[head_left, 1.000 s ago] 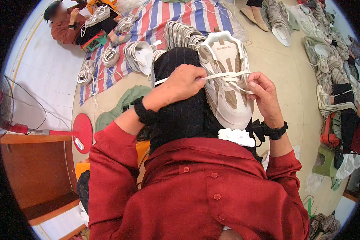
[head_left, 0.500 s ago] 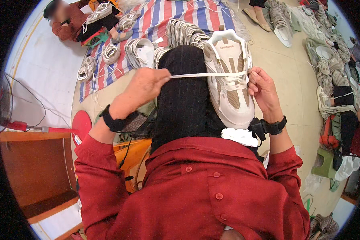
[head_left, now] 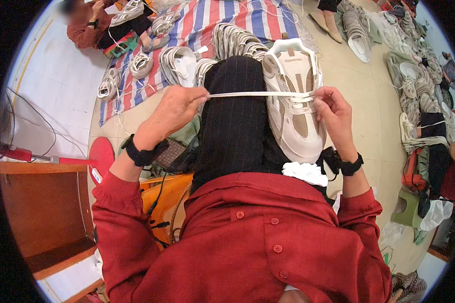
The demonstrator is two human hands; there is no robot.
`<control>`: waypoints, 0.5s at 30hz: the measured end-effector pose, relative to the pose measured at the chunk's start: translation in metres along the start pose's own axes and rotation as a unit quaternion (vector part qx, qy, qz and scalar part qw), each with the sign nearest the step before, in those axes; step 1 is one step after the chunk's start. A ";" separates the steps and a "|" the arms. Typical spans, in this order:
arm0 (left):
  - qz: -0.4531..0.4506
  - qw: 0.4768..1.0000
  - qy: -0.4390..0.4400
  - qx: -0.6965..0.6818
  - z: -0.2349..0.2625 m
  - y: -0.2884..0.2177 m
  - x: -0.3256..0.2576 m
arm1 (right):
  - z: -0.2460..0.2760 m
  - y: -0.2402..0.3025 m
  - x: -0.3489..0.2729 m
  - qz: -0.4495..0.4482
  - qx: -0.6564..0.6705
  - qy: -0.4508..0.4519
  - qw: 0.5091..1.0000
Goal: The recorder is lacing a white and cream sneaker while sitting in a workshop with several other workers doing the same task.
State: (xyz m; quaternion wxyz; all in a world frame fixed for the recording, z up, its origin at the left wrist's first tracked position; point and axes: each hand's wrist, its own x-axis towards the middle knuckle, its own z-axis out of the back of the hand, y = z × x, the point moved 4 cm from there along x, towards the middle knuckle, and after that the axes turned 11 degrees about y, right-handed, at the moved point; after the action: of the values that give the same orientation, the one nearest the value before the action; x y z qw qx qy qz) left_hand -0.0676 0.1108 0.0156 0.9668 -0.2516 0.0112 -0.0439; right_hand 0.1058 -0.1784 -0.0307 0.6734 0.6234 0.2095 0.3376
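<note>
Viewpoint: looking down from the head of a seated person in a red shirt and dark pinstriped trousers.
Shoe: a pale beige and white sneaker (head_left: 293, 108) lies toe away on the person's right thigh, its heel near a white bundle (head_left: 304, 172) at the lap.
Lace: a flat white shoelace (head_left: 258, 94) runs taut and level from the shoe's eyelets leftward across the dark trouser leg.
Left hand: the left hand (head_left: 179, 105) is out to the left of the knee, its grip pinched closed on the free end of the lace.
Right hand: the right hand (head_left: 333, 111) rests against the right side of the shoe; its fingertips close on the lace at the eyelets, though how firmly is hard to tell from this angle.
Wrists: a black band sits on each wrist.
Mat: a red, white and blue striped mat (head_left: 227, 20) covers the floor ahead, with a row of matching pale shoes (head_left: 232, 40) standing close together on it and loose ones beside them.
Right floor: more shoes (head_left: 414, 91) lie strewn along the right side.
Other person: another person (head_left: 86, 25) in red sits at the mat's far left corner.
Left side: a wooden surface (head_left: 45, 212) edge, with a red round-ended tool (head_left: 65, 159) beside it.
</note>
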 end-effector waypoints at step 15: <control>-0.016 0.999 -0.035 -0.019 -0.005 -0.021 0.021 | -0.005 0.026 0.010 0.163 -0.413 0.072 0.893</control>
State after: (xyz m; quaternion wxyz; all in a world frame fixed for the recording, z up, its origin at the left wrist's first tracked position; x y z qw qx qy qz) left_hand -0.0491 0.0883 0.0211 0.9607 -0.2717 -0.0261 -0.0505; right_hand 0.1039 -0.1678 -0.0042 0.7887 0.2880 -0.0057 0.5432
